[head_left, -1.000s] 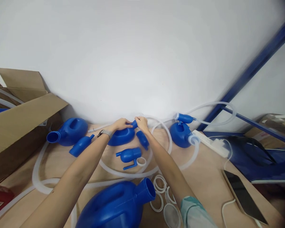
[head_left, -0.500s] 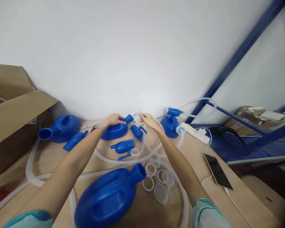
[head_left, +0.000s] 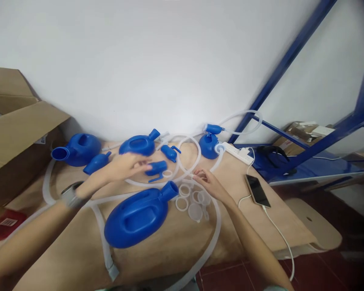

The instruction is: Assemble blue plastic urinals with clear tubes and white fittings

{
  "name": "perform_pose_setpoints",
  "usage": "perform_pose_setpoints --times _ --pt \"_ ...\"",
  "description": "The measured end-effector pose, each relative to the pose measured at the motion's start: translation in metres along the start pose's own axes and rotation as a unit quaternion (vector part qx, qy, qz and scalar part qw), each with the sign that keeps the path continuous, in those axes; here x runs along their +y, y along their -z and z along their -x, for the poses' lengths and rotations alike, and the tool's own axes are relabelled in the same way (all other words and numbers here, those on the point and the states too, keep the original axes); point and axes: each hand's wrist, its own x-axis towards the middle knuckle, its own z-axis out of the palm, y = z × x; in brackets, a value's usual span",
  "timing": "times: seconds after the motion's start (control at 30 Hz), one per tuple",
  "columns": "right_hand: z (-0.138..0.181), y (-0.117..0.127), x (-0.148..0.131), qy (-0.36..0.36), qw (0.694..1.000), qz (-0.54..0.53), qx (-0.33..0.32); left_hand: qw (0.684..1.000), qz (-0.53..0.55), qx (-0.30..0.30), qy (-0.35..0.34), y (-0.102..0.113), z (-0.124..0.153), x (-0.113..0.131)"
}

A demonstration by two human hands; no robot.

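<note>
My left hand (head_left: 129,166), smeared by motion, is in the air with its fingers stretched out and apart. It is nearest to a blue spouted cap (head_left: 158,167) with a side handle, and a blue jug (head_left: 136,145) lies behind it. My right hand (head_left: 210,184) is low over the table, thumb and fingers pinched beside the clear tubing (head_left: 197,147); what is between the fingertips is too small to make out. Several clear rings and discs (head_left: 195,211) lie just below it. A large blue jug (head_left: 136,218) lies on its side in front.
More blue jugs stand at left (head_left: 86,149) and right (head_left: 208,146), with blue caps (head_left: 97,162) around. An open carton (head_left: 18,133) is on the left. A power strip (head_left: 238,153) and a phone (head_left: 257,190) with cables lie on the right. Tubing winds across the table (head_left: 230,230).
My left hand has let go of the rear blue jug and drawn back toward me. My right hand has moved nearer, from the back of the table to above the clear rings. The view has shifted.
</note>
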Motion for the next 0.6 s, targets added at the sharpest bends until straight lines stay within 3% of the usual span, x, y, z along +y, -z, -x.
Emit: perform_pose_setpoints --times 0.1,0.2,0.33,0.47,0.6 --pt "0.046 -0.019 0.017 0.09 0.985 0.14 -0.04 0.999 0.018 -0.041 0.017 -0.021 0.075 0.029" --pt "0.063 -0.042 0.034 0.16 0.946 0.267 -0.087 0.994 0.009 -0.032 0.109 -0.053 0.121 0.038" --pt "0.06 -0.053 0.039 0.167 0.924 0.331 -0.092 0.99 0.072 -0.01 0.119 -0.075 0.141 0.021" --pt "0.057 -0.059 0.028 0.149 0.919 0.36 -0.061 0.988 0.083 0.04 0.126 -0.072 0.148 0.001" --pt "0.053 -0.072 0.021 0.133 0.886 0.439 -0.072 0.988 0.063 0.083 0.111 -0.069 0.151 -0.007"
